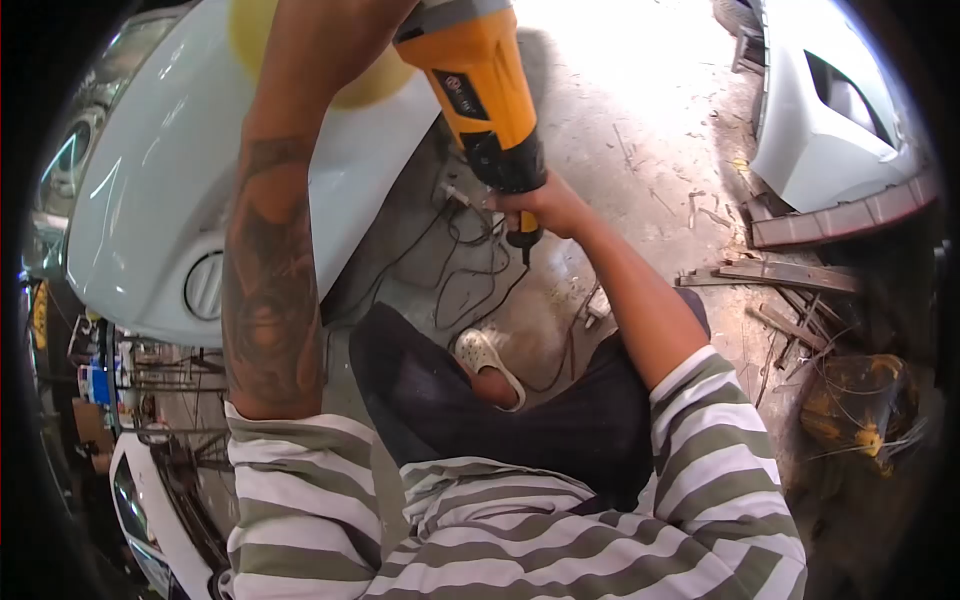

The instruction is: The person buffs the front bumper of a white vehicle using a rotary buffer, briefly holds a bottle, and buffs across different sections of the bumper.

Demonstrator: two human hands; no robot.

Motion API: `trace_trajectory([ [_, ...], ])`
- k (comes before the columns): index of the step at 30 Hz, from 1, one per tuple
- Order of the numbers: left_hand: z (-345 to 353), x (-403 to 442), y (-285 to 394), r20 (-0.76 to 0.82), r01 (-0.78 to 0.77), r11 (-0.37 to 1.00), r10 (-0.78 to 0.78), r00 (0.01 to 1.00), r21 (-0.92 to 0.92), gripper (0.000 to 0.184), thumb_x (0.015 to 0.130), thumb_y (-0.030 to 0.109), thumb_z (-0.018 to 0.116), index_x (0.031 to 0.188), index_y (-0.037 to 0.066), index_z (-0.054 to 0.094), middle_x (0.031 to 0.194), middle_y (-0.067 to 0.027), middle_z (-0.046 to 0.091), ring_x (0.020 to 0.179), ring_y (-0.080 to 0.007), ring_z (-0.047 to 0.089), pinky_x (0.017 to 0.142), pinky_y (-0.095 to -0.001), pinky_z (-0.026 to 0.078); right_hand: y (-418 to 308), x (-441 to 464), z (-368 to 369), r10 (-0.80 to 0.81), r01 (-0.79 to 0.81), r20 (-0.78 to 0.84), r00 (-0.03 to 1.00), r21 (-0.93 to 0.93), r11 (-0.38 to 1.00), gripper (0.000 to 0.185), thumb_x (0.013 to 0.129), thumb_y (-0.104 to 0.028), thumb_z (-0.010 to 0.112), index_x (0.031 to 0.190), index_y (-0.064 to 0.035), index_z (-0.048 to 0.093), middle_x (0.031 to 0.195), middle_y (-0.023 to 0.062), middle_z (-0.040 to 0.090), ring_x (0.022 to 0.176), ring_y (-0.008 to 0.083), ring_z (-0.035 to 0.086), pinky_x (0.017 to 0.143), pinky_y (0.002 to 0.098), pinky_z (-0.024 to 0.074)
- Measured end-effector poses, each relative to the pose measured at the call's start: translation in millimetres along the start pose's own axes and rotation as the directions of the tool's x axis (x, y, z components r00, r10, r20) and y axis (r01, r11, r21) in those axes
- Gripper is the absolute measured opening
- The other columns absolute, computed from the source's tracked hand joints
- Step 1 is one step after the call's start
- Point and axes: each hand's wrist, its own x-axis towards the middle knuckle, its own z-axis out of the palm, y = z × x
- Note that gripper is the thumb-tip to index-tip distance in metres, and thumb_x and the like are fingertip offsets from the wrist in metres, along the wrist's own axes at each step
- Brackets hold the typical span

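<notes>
An orange and black power polisher (pixel 490 95) with a grey head slants across the top of the head view. My right hand (pixel 550 205) is wrapped round its rear grip, where a black cord comes out. At the top edge, my left hand (pixel 345 35) is against the polisher's head; its fingers are cut off by the frame. Beneath that hand lies a round yellow pad (pixel 372 85), partly hidden by my forearm, over a glossy pale car body panel (pixel 150 200). The panel has a round recess (pixel 205 285) near its lower edge.
Black cable (pixel 440 270) loops over the concrete floor (pixel 620 150) near my shoe (pixel 490 365). At the right are another pale car part (pixel 820 150), wood strips (pixel 785 275) and a yellow-stained container (pixel 860 405). A white car part (pixel 145 500) and racks stand at lower left.
</notes>
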Motion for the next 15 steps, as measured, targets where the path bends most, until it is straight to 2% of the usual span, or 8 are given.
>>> trace_trajectory([
  [2, -6.2, -5.2, 7.0, -0.001, -0.016, 1.000, 0.016, 1.000, -0.020, 0.041, 0.093, 0.040, 0.068, 0.086, 0.000, 0.070, 0.065, 0.0039, 0.056, 0.058, -0.0046, 0.048, 0.051, -0.0230, 0.039, -11.8, -4.9, 9.3, -0.132, 0.129, -0.054, 0.990, -0.044, 0.991, 0.018, 0.073, -0.010, 0.079, 0.079, -0.0042, 0.063, 0.062, 0.0033, 0.060, 0.052, 0.0128, 0.056, 0.054, 0.0295, 0.0458],
  [5, -9.1, -18.0, 8.9, -0.074, -0.004, 0.999, 0.000, 0.997, -0.053, 0.040, 0.095, 0.038, 0.067, 0.084, 0.000, 0.069, 0.065, 0.0047, 0.055, 0.058, -0.0030, 0.048, 0.050, -0.0217, 0.037, -18.2, -9.0, 11.3, -0.112, 0.104, -0.067, 0.991, -0.118, 0.988, 0.018, 0.073, -0.009, 0.078, 0.079, -0.0045, 0.062, 0.063, 0.0029, 0.061, 0.054, 0.0130, 0.056, 0.054, 0.0296, 0.0449],
  [9, -10.6, -22.6, 1.3, -0.124, -0.139, 0.989, 0.131, 0.984, -0.056, 0.037, 0.096, 0.035, 0.065, 0.085, 0.000, 0.070, 0.065, 0.0053, 0.055, 0.058, -0.0023, 0.047, 0.050, -0.0208, 0.036, -19.6, -3.6, 6.2, -0.138, 0.127, -0.058, 0.989, -0.162, 0.979, 0.017, 0.073, -0.008, 0.078, 0.076, -0.0049, 0.062, 0.062, 0.0023, 0.060, 0.053, 0.0125, 0.056, 0.054, 0.0297, 0.0445],
  [11, -10.3, -14.5, 9.5, -0.065, -0.032, 0.995, 0.026, 0.998, -0.097, 0.035, 0.096, 0.034, 0.066, 0.087, 0.000, 0.070, 0.066, 0.0054, 0.055, 0.058, -0.0028, 0.047, 0.051, -0.0202, 0.036, -18.0, 0.4, 4.7, -0.160, 0.146, -0.076, 0.984, -0.161, 0.976, 0.016, 0.073, -0.008, 0.078, 0.076, -0.0040, 0.062, 0.062, 0.0022, 0.060, 0.054, 0.0126, 0.056, 0.054, 0.0295, 0.0442],
  [12, -14.7, -6.9, -8.3, -0.004, -0.077, 0.994, 0.077, 0.997, -0.074, 0.033, 0.095, 0.033, 0.067, 0.093, 0.001, 0.073, 0.066, 0.0047, 0.057, 0.060, -0.0036, 0.049, 0.052, -0.0200, 0.037, -16.6, 3.3, 4.0, -0.177, 0.162, -0.077, 0.981, -0.173, 0.971, 0.016, 0.073, -0.008, 0.078, 0.076, -0.0040, 0.062, 0.062, 0.0022, 0.060, 0.054, 0.0126, 0.056, 0.054, 0.0295, 0.0442],
  [13, -9.8, -0.4, -18.4, -0.012, -0.097, 0.993, 0.096, 0.995, -0.073, 0.033, 0.095, 0.033, 0.067, 0.093, 0.001, 0.073, 0.066, 0.0047, 0.057, 0.060, -0.0036, 0.049, 0.052, -0.0200, 0.037, -12.0, 5.7, 3.7, -0.148, 0.137, -0.092, 0.985, -0.116, 0.984, 0.016, 0.073, -0.008, 0.078, 0.076, -0.0036, 0.062, 0.061, 0.0024, 0.060, 0.055, 0.0126, 0.057, 0.054, 0.0293, 0.0444],
  [15, -0.5, 15.3, -31.6, -0.073, -0.278, 0.960, 0.277, 0.958, -0.008, 0.033, 0.088, 0.037, 0.073, 0.090, 0.004, 0.073, 0.063, -0.0042, 0.060, 0.060, -0.0082, 0.053, 0.057, -0.0322, 0.046, -4.3, 9.8, 0.9, -0.110, 0.108, -0.060, 0.992, -0.037, 0.994, 0.016, 0.073, -0.008, 0.077, 0.082, -0.0024, 0.065, 0.064, 0.0031, 0.061, 0.056, 0.0128, 0.058, 0.056, 0.0291, 0.0458],
])
